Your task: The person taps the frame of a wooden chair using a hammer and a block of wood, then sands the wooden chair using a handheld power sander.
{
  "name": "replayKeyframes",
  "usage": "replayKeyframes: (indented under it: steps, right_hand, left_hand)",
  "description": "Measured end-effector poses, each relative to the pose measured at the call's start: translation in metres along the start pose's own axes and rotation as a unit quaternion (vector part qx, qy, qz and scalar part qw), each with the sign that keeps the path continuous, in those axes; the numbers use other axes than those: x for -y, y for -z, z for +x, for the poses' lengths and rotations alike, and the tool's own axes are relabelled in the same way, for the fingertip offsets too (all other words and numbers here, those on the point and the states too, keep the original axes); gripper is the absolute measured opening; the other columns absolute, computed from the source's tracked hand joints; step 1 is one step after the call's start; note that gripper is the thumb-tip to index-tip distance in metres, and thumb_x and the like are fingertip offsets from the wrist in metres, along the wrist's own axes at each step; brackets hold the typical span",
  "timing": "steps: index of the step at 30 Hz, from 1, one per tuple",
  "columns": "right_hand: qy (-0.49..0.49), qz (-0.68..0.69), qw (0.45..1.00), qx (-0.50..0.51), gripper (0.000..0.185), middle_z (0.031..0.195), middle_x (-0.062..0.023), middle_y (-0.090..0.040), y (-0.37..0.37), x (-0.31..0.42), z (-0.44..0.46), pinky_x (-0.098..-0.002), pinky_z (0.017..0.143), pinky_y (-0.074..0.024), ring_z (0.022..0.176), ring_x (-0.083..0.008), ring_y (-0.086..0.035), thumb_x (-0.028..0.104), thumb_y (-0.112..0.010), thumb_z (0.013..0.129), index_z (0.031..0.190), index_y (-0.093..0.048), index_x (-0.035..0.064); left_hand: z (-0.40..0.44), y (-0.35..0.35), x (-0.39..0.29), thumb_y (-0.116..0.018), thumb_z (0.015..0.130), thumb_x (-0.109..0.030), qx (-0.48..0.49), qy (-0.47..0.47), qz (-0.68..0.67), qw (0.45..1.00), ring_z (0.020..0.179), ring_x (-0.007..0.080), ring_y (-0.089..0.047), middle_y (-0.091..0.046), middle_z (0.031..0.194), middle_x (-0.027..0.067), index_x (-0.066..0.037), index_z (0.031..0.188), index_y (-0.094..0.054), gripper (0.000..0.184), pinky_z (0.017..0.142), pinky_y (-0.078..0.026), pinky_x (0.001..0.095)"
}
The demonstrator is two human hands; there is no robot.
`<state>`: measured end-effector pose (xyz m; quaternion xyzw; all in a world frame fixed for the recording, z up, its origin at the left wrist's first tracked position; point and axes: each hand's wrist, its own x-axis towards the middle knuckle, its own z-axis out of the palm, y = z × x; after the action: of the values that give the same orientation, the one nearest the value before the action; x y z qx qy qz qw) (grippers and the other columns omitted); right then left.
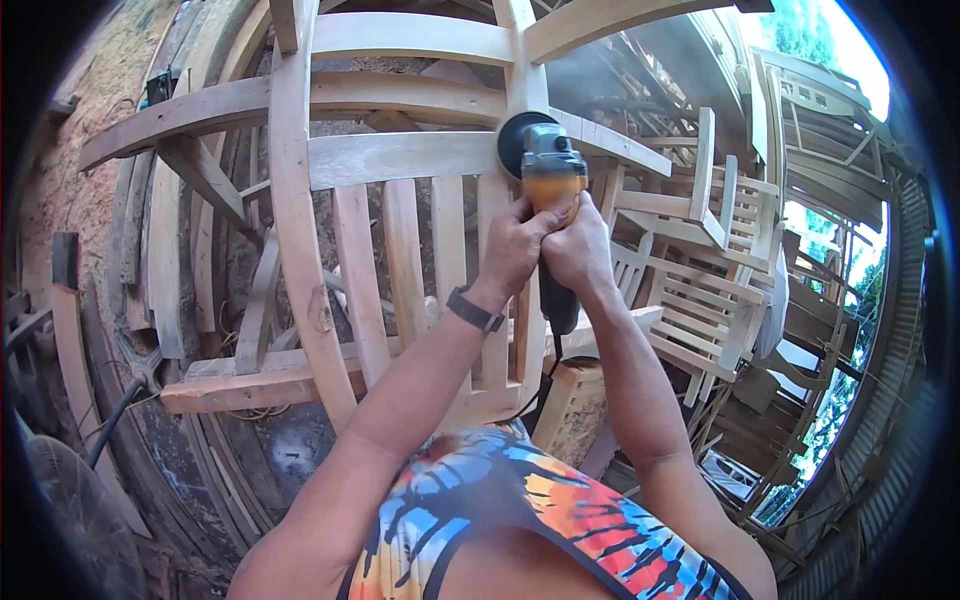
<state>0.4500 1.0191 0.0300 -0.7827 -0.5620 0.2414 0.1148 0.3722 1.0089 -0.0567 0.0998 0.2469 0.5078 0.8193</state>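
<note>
Grinder [555,185] held up at the chair [293,200], with its dark disc [514,143] over the joint of a rail and the right upright; contact hard to tell. Pale haze beyond the disc. Planks [165,260] along the left, a fan [80,510] low in the left corner, slatted benches [715,290] stacked past the right forearm. Slats [405,270] behind the left wrist and its watch [475,310]; cord [558,348] dangling from the grinder's tail between the forearms. Left hand [515,240] and right hand [582,248] both clenched round the grinder's body, touching each other. Both arms stretched forward, converging on the grip.
</note>
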Motion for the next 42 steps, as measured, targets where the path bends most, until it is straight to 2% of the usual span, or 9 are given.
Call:
replayKeyframes:
  steps: [1,5,11,23,28,30,32,37,42]
  right_hand:
    - [-0.004,-0.007,1.0,0.008,0.036,0.098,-0.0292,-0.073,-0.005,0.003,-0.001,-0.0442,0.084,-0.0582,0.098,-0.044,-0.073,0.014,-0.067,0.085,0.115,-0.057,-0.005]
    - [-0.021,0.0,0.999,0.027,0.037,0.099,-0.0281,-0.073,-0.001,0.004,-0.003,-0.044,0.084,-0.0582,0.097,-0.0437,-0.073,0.014,-0.067,0.086,0.116,-0.057,-0.0049]
    - [-0.038,0.022,0.999,0.029,0.037,0.1,-0.0268,-0.074,0.001,-0.004,-0.006,-0.0429,0.084,-0.0586,0.097,-0.0398,-0.074,0.013,-0.067,0.086,0.117,-0.057,-0.0048]
    - [0.026,0.183,0.975,0.122,0.043,0.101,-0.0313,-0.071,-0.074,0.053,-0.02,-0.0495,0.087,-0.0564,0.101,-0.0479,-0.069,0.022,-0.069,0.086,0.115,-0.056,-0.0059]
    - [0.02,0.15,0.982,0.111,0.043,0.1,-0.0309,-0.071,-0.059,0.042,-0.011,-0.049,0.088,-0.056,0.102,-0.0474,-0.069,0.022,-0.068,0.086,0.118,-0.055,-0.0054]
    - [-0.046,0.1,0.989,0.103,0.044,0.1,-0.0306,-0.071,-0.031,0.04,-0.013,-0.0485,0.088,-0.0568,0.1,-0.0472,-0.07,0.021,-0.068,0.086,0.118,-0.055,-0.0052]
    - [-0.031,0.054,0.996,0.06,0.041,0.098,-0.0321,-0.071,-0.02,0.014,-0.006,-0.0476,0.082,-0.0599,0.096,-0.0464,-0.072,0.019,-0.069,0.085,0.116,-0.056,-0.0055]
    - [-0.04,0.029,0.998,-0.035,0.036,0.094,-0.0293,-0.073,0.016,-0.008,0.003,-0.0459,0.08,-0.0598,0.094,-0.0426,-0.074,0.017,-0.066,0.087,0.113,-0.059,-0.0073]
    - [-0.017,0.049,0.998,-0.022,0.035,0.096,-0.029,-0.073,0.017,-0.014,-0.001,-0.0441,0.08,-0.059,0.095,-0.0399,-0.075,0.017,-0.066,0.088,0.112,-0.059,-0.0066]
  left_hand:
    - [-0.002,0.001,-0.001,-0.072,0.099,-0.019,-0.026,-0.012,-0.023,0.999,0.098,0.011,-0.068,-0.074,0.107,0.0067,0.003,0.118,-0.072,0.03,0.087,-0.054,0.0256]
    - [-0.007,-0.002,0.003,-0.073,0.099,-0.02,-0.02,-0.068,-0.039,0.997,0.097,0.0108,-0.068,-0.074,0.107,0.0068,0.003,0.119,-0.071,0.031,0.087,-0.054,0.0261]
    - [-0.004,-0.002,0.003,-0.071,0.1,-0.02,0.011,0.01,0.018,1.0,0.103,0.013,-0.068,-0.072,0.117,0.0089,0.004,0.127,-0.066,0.036,0.092,-0.053,0.0278]
    - [-0.056,0.055,-0.076,-0.072,0.099,-0.021,-0.169,-0.067,0.161,0.97,0.103,0.0154,-0.069,-0.071,0.118,0.0107,0.004,0.128,-0.066,0.038,0.092,-0.054,0.0284]
    - [-0.042,0.046,-0.058,-0.074,0.097,-0.021,-0.163,-0.054,0.131,0.976,0.1,0.0139,-0.068,-0.073,0.115,0.0101,0.005,0.124,-0.068,0.038,0.091,-0.053,0.0269]
    - [-0.03,0.04,-0.032,-0.074,0.098,-0.02,-0.119,-0.024,0.076,0.99,0.1,0.0137,-0.068,-0.072,0.115,0.0097,0.005,0.125,-0.068,0.038,0.09,-0.053,0.0268]
    - [-0.017,0.018,-0.018,-0.074,0.097,-0.019,-0.08,0.005,0.01,0.997,0.099,0.0125,-0.068,-0.072,0.114,0.0082,0.005,0.123,-0.069,0.036,0.089,-0.053,0.0267]
    - [0.015,-0.019,0.003,-0.073,0.098,-0.021,0.01,0.012,0.0,1.0,0.092,0.0113,-0.068,-0.074,0.103,0.0073,0.005,0.116,-0.072,0.031,0.082,-0.053,0.0262]
    - [0.009,-0.02,0.006,-0.073,0.098,-0.022,0.007,0.015,0.046,0.999,0.091,0.0108,-0.068,-0.074,0.103,0.0064,0.003,0.116,-0.072,0.031,0.082,-0.054,0.0263]
